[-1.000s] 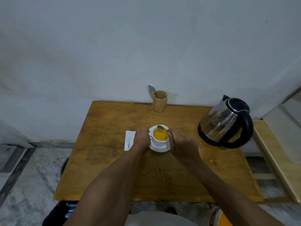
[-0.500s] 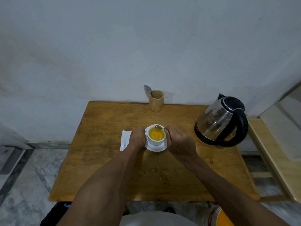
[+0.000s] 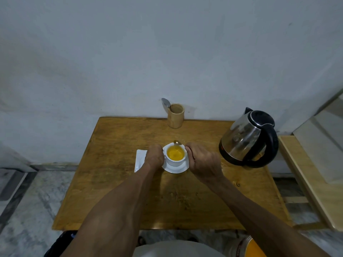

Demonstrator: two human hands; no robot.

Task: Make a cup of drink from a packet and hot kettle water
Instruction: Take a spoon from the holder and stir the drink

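A white cup [image 3: 174,162] full of orange drink [image 3: 175,153] stands on a white saucer [image 3: 176,170] in the middle of the wooden table [image 3: 115,164]. My left hand [image 3: 154,157] is closed against the cup's left side. My right hand [image 3: 202,162] sits at the cup's right side and pinches a small spoon [image 3: 177,142], whose bowl shows at the cup's far rim. A white packet [image 3: 140,158] lies flat to the left of the saucer, partly under my left hand. The steel kettle [image 3: 245,141] with its black handle stands at the right.
A wooden holder [image 3: 176,117] with a second spoon [image 3: 165,103] stands at the table's back edge by the wall. A pale wooden bench [image 3: 306,179] adjoins the table on the right. An orange-filled container [image 3: 254,247] sits on the floor, bottom right.
Both hands stay at the cup and the spoon bowl stays at the far rim. The whole view has drifted a little to the left.
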